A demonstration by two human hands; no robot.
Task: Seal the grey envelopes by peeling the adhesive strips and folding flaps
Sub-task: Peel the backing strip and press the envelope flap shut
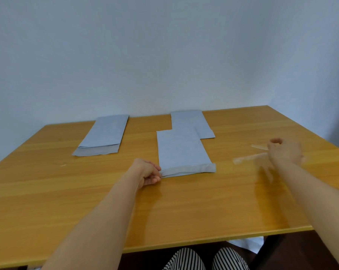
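envelopes lie on a yellow wooden table [184,207] with a glossy top that stands against a plain pale blue-grey wall [164,51]. under the near edge show striped trousers [203,260], a dark table leg [268,248] and a bit of pale sheet [248,244] on the floor.

the centre envelope [181,149] lies lengthwise away from the person, grey and smooth, its near end turned up into a narrow flap [190,169] that stands slightly raised, not pressed flat. its far right corner overlaps the right envelope [192,123] behind it. well apart to the left lies a small stack [104,137] of grey envelopes, edges a little staggered, open flaps toward the person.

the left hand [148,171] rests on the table at the flap's left end, fingers curled, fingertips pinching that corner. the right hand [285,152] hovers over the table's right side, blurred; thumb and forefinger seem closed on a pale, translucent strip [248,158] that trails to the left. a second strip [259,146] lies just beyond it.
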